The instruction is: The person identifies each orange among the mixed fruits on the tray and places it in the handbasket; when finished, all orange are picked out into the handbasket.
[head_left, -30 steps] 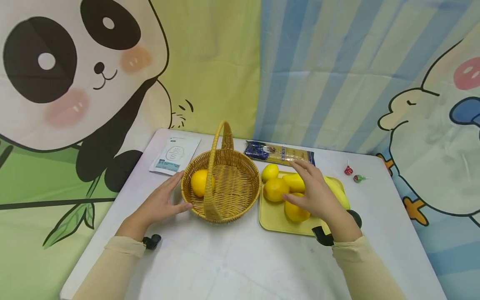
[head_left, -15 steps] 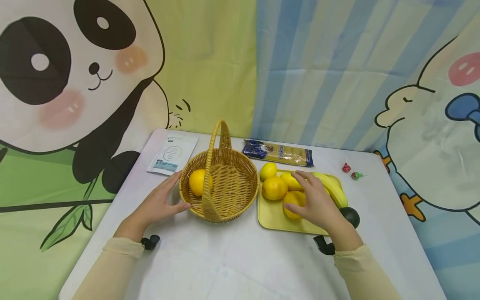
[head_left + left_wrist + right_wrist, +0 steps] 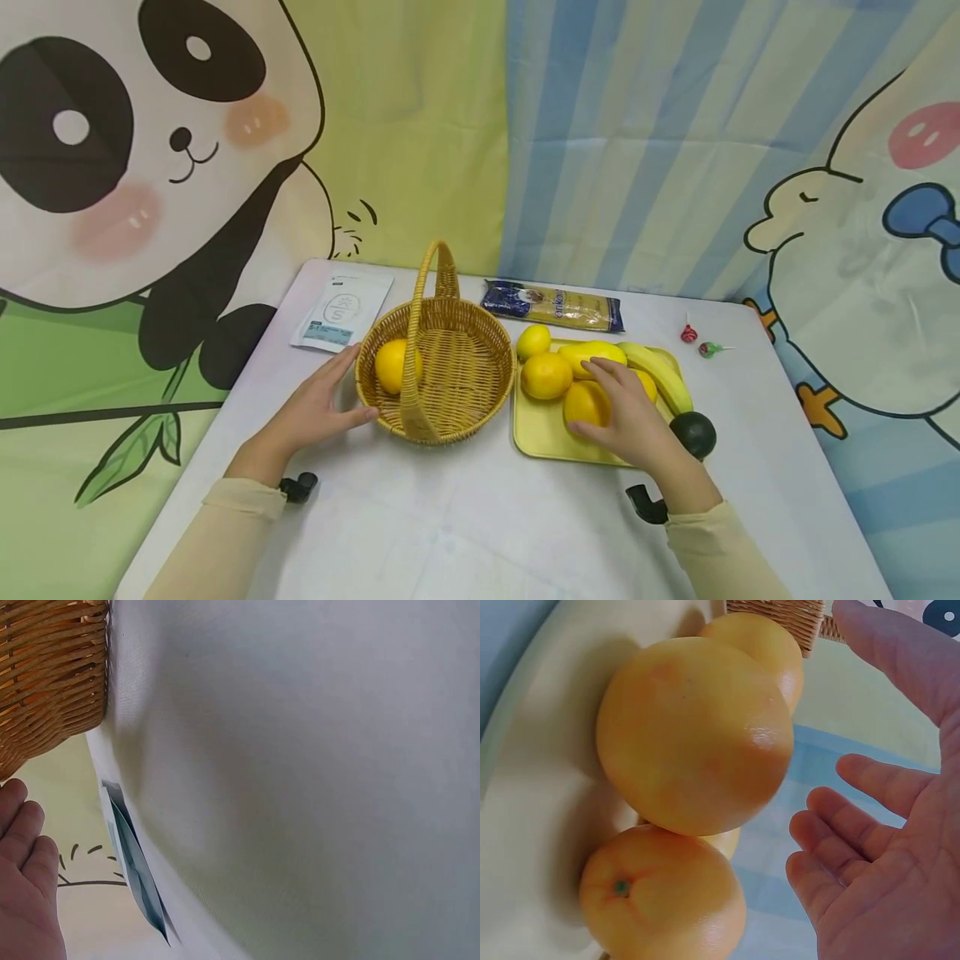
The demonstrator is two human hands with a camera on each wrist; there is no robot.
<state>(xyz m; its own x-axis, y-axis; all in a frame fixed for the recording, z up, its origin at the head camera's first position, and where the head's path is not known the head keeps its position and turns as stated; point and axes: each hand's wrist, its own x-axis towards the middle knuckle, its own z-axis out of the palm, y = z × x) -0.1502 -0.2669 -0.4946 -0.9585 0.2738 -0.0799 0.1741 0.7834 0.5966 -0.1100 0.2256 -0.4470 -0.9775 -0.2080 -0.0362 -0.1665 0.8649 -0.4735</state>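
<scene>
left hand (image 3: 309,414) by woven basket (image 3: 461,375) | right hand (image 3: 634,423) by round fruit (image 3: 583,405) (glossy)

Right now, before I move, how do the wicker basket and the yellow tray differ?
The wicker basket is round and deep, while the yellow tray is shallow and roughly rectangular. The basket has a tall arched handle; the tray shows none. The basket holds one orange, whereas the tray holds several fruits. Both stand on the white table.
</scene>
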